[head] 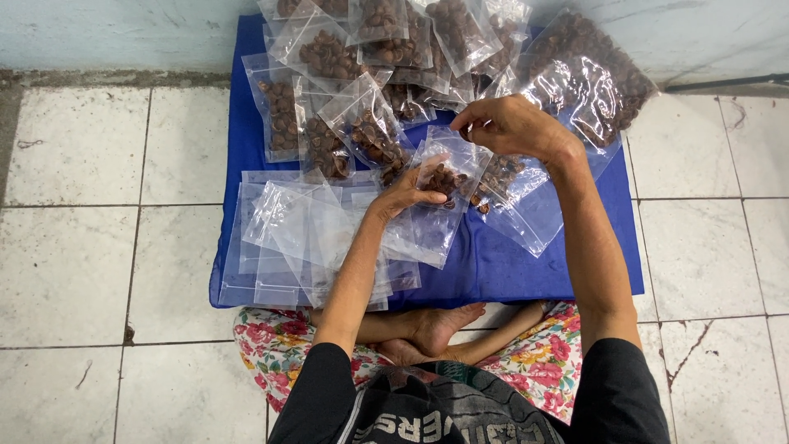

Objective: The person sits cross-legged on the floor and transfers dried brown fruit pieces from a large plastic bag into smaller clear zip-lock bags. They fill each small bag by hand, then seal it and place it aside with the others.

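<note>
- A small clear bag (434, 215), part-filled w/ brown nuts, is held over the middle of the blue mat (493, 267) by a person seated cross-legged on a tiled floor (74, 255).
- Left hand (408, 191): fingers closed around the bag's side, thumb pressed on the plastic over the nuts.
- Right hand (509, 127): fingertips pinched together at the bag's top edge; what is nipped betw. them can't be told.
- Bag's long axis is seen running from the mouth, toward the mat's far edge, down to its bottom, toward the near edge; the mouth lies nearer the right hand.
- Empty bags (283, 238) are stacked at the mat's near-left corner; filled bags (345, 74) are heaped along the far edge, and a large nut bag (588, 82) is set at the far-right corner.
</note>
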